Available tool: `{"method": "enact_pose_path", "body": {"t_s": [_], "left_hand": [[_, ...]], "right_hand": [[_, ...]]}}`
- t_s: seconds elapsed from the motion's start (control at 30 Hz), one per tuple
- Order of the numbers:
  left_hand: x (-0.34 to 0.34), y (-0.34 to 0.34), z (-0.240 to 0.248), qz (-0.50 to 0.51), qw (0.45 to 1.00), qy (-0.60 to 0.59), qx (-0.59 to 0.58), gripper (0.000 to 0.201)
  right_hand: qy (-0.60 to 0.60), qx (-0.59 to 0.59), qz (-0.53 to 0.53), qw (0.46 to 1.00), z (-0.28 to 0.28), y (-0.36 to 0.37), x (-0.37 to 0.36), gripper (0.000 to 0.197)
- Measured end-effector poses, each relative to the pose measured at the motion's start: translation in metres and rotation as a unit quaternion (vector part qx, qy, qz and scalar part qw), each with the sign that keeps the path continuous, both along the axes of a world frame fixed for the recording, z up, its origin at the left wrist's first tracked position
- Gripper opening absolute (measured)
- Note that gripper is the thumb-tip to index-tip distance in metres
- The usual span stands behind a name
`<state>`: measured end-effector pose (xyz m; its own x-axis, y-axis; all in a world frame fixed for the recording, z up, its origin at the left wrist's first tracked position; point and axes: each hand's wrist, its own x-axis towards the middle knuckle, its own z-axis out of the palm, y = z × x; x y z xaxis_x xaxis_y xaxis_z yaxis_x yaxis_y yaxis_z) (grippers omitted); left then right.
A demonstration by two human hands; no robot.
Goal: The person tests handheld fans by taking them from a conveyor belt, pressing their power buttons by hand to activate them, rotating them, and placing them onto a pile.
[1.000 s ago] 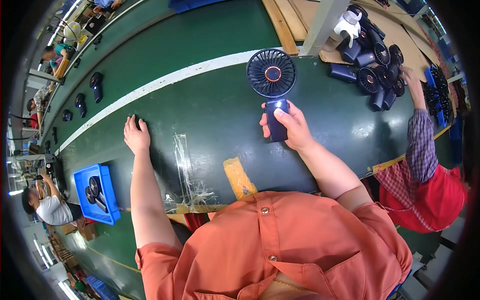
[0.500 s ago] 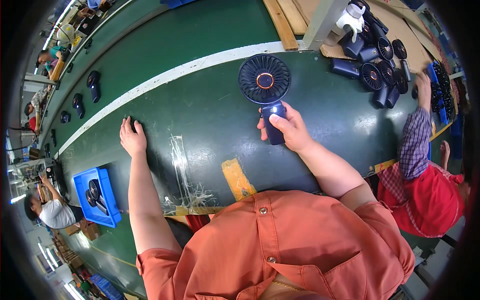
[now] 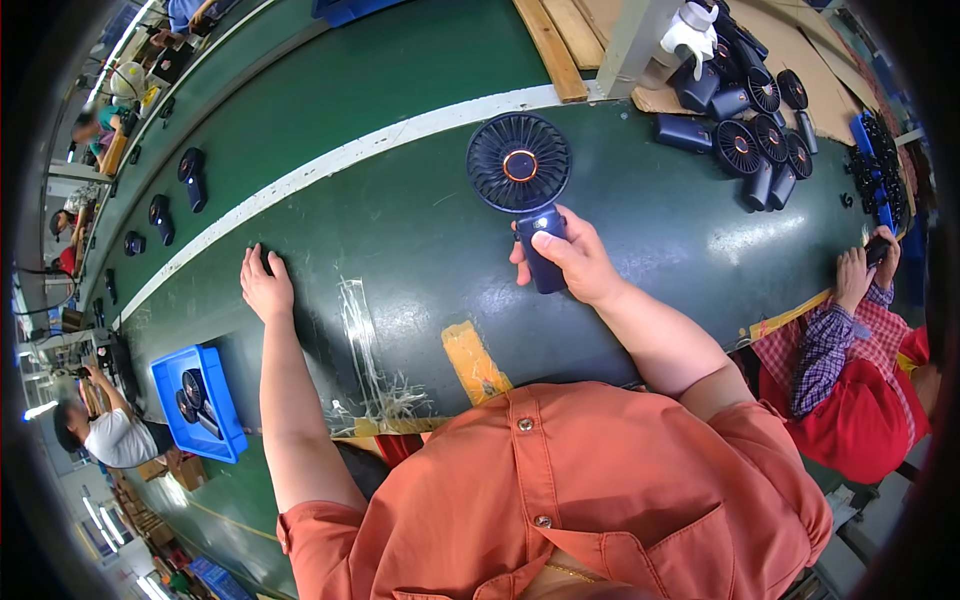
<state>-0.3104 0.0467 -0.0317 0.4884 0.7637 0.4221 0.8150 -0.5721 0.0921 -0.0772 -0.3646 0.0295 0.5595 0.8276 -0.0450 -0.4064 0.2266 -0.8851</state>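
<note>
A dark blue handheld fan (image 3: 519,165) is upright in my right hand (image 3: 577,257). The fingers wrap around its handle, and the thumb presses on the front by a small lit display. An orange ring shows at the fan's hub. My left hand (image 3: 267,287) lies on the green work table (image 3: 400,240) with its fingers stretched out and nothing in it. Nearest to that hand is a blue tray (image 3: 232,440) at the table's left edge, with a few dark fans inside.
A pile of dark fans (image 3: 738,148) lies at the back right, beside a white spray-bottle-like object (image 3: 692,33) and a post (image 3: 625,50). Several fans (image 3: 192,180) sit beyond the white strip (image 3: 380,138). At right, a co-worker's hands (image 3: 853,280) hold a dark item.
The co-worker at right has drawn a hand back from the pile and now holds a dark item in both hands. My hands have barely moved; the view has shifted slightly.
</note>
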Motion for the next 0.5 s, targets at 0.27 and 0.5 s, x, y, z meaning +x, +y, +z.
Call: {"method": "enact_pose_path", "body": {"t_s": [0.27,0.5], "left_hand": [[0.0001,0.0004,-0.0012,-0.005,1.0,-0.005,0.003,0.042],[-0.0017,0.0014,-0.0011,-0.009,1.0,-0.007,-0.002,0.041]], "right_hand": [[0.034,0.0,-0.011,0.999,-0.0024,0.0019,-0.0001,0.027],[0.05,0.0,-0.017,0.999,-0.0039,0.0028,0.0004,0.026]]}}
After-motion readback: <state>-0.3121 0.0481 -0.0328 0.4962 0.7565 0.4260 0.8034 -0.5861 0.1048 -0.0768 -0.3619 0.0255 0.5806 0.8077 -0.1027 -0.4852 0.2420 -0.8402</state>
